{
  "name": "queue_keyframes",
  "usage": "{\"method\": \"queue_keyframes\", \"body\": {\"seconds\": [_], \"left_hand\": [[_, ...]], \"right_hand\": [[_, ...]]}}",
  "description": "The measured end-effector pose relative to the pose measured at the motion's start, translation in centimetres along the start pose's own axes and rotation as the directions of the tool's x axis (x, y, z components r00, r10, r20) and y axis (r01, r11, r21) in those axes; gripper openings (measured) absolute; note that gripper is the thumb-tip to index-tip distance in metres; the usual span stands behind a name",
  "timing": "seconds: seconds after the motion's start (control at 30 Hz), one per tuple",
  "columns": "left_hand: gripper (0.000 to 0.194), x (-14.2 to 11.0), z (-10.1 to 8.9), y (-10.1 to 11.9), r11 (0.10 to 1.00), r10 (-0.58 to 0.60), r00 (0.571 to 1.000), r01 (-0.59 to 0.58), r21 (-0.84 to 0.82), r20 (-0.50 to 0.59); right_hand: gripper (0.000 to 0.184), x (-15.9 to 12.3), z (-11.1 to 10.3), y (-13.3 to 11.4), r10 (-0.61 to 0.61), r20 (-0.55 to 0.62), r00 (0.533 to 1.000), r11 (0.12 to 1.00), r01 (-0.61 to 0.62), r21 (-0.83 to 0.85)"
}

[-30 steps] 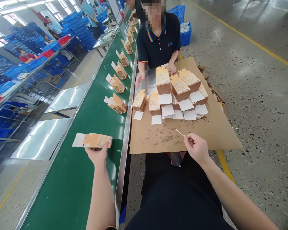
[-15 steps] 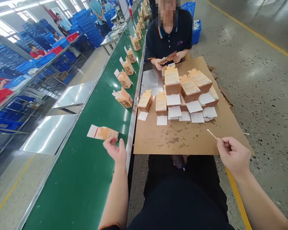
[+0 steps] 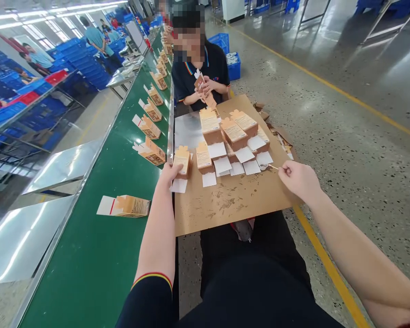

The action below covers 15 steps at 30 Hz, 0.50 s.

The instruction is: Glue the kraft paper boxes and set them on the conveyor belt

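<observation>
My left hand (image 3: 171, 173) has its thumb over the front of a small tan carton (image 3: 182, 157) at the board's left edge. Its fingers reach round the carton's left side and are partly hidden. The carton's top flaps stand up and a white flap hangs toward me. In my right hand (image 3: 300, 180) a cotton swab (image 3: 274, 167) is pinched, its tip pointing left, close to a small round clear item (image 3: 263, 167). Beside these, several more cartons (image 3: 234, 133) are stacked with white flaps (image 3: 210, 179) out. Another carton (image 3: 133, 206) lies on the green conveyor belt (image 3: 99, 255).
A brown cardboard sheet (image 3: 225, 209) covers the table, with dark smudges on it. Across from me a person (image 3: 205, 59) in a dark shirt handles a flat carton. More open cartons (image 3: 150, 125) line the belt. Blue crates (image 3: 234, 66) stand on the floor behind.
My left hand has left the lone carton on the belt and taken hold of the board's leftmost carton. My right hand has brought the swab toward the round clear item. The view has shifted.
</observation>
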<state>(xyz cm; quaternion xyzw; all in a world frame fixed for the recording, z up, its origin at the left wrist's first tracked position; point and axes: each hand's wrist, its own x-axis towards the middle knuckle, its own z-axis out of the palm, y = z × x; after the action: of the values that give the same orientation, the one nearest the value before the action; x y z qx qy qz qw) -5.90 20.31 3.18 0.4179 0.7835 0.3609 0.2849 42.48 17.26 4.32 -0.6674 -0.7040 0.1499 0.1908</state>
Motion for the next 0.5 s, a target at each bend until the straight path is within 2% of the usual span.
{"method": "queue_keyframes", "body": {"seconds": [0.1, 0.17, 0.23, 0.33, 0.4, 0.5], "left_hand": [[0.048, -4.0, -1.5, -2.9, 0.97, -0.071, 0.997, 0.066, -0.233, -0.012], [0.056, -7.4, -1.9, -4.8, 0.87, -0.101, 0.995, 0.09, -0.485, 0.003], [0.063, -10.9, -1.4, -6.2, 0.746, -0.104, 0.992, 0.123, -0.655, 0.069], [0.069, -14.9, 0.4, -6.8, 0.694, -0.075, 0.983, 0.172, -0.699, 0.167], [0.071, -16.3, 1.9, -6.7, 0.689, -0.066, 0.983, 0.168, -0.705, 0.171], [0.073, -16.9, 3.3, -6.4, 0.693, -0.081, 0.987, 0.156, -0.704, 0.138]], "right_hand": [[0.029, 3.3, 0.2, -1.0, -0.016, 0.124, 0.992, 0.996, 0.027, -0.085], [0.031, 5.0, 0.8, -1.8, 0.002, 0.205, 0.979, 0.988, 0.029, -0.151], [0.034, 6.2, 1.2, -2.3, 0.011, 0.263, 0.965, 0.981, 0.041, -0.188], [0.039, 7.1, 1.3, -2.1, 0.0, 0.297, 0.955, 0.98, 0.059, -0.188], [0.039, 6.9, 0.8, -1.3, -0.008, 0.28, 0.96, 0.983, 0.059, -0.175], [0.038, 4.8, 0.4, -0.2, -0.077, 0.121, 0.99, 0.995, 0.083, -0.047]]}}
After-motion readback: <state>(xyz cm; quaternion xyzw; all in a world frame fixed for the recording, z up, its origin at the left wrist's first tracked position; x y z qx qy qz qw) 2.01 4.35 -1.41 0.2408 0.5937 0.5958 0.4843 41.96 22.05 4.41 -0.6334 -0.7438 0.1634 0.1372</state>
